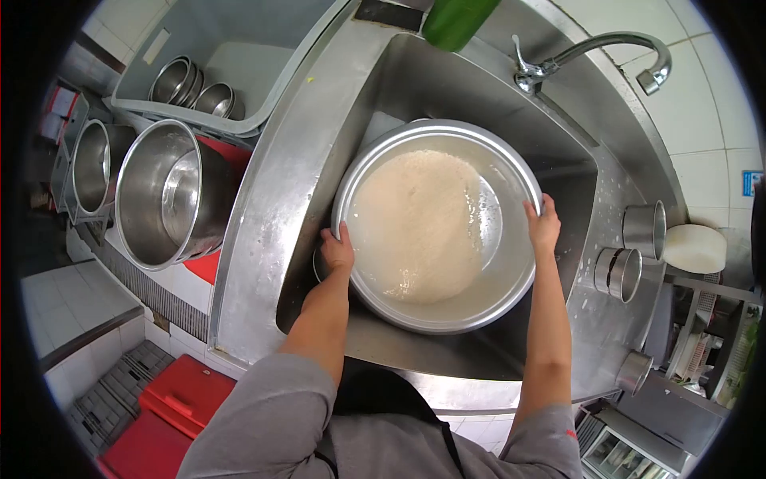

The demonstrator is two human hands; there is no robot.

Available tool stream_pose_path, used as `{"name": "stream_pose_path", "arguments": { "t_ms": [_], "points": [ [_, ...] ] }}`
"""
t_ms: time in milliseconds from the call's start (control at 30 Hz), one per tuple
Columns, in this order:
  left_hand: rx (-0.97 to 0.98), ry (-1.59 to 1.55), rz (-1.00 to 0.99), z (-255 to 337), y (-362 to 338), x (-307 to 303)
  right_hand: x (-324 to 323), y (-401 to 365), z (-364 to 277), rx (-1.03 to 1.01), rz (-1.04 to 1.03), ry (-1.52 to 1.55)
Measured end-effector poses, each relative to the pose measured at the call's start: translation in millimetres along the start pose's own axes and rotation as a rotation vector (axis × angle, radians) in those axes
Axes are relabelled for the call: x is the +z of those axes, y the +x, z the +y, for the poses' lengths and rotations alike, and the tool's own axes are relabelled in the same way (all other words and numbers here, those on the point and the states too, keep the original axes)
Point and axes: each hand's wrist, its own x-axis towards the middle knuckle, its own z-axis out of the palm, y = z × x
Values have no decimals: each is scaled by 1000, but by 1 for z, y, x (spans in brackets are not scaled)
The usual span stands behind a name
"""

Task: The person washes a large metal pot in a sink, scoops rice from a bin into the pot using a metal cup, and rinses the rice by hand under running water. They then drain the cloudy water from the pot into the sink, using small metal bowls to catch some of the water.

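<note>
Metal basin (451, 326) sits in the steel sink (399, 72), mid-view. In it: pale grain-like mass (423, 223) with cloudy liquid, bare bottom showing towards three o'clock. Left hand (338, 252) has the rim near nine, right hand (543, 227) at three, both hands' fingers part-closed round it. Grey tub (254, 52), ten-thirty: metal bowls (174, 81).

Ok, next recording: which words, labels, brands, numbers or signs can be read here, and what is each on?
None can be read clearly.
Red mark on the right sleeve: too small to read.
Blue sign on the tiled wall: too small and blurred to read.
Pale patch, perhaps a label, on the grey bin: no legible text.
</note>
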Motion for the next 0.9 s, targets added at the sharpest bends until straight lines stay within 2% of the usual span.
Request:
{"name": "stream_pose_path", "arguments": {
  "t_ms": [133, 167, 200, 233, 267, 333, 400, 467, 567, 667, 700, 767, 800, 867, 900],
  "points": [
    [-20, 81, 7, 13, -3, -5, 30, 8, 36, 13, -36, 31],
    [-23, 101, 8, 14, 0, -6, 23, 5, 24, 44, -37, 3],
    [-4, 133, 6, 15, 2, -5, 24, 7, 21, -42, -41, -89],
    [10, 164, 2, 12, 1, -5, 22, 10, 16, -273, 110, -191],
    [21, 190, 6, 12, 1, -3, 17, 18, -5, -513, 262, -290],
    [23, 221, 11, 17, -3, -5, 1, 59, -77, -756, 412, -106],
    [22, 253, 20, 18, -3, -6, -20, 96, -153, -880, 476, -69],
    [24, 264, 25, 17, -2, -5, -18, 121, -202, -797, 472, -379],
    [48, 283, 50, 11, -2, 0, -9, 130, -229, -660, -145, -728],
    [41, 290, 54, 14, -2, -2, 27, 136, -199, -931, 295, -613],
    [37, 292, 52, 14, -1, -2, 32, 118, -194, -1041, 517, -451],
    [20, 269, 14, 17, 0, -5, 69, 81, -156, -1205, 392, -85],
    [19, 264, 4, 19, 2, -6, 93, 61, -127, -1247, -132, -181],
    [13, 283, -26, 17, 1, -7, 145, 16, -89, -979, -461, -193],
    [15, 265, -27, 21, -2, -10, 183, 13, -73, -898, -457, -199]
  ]
}}
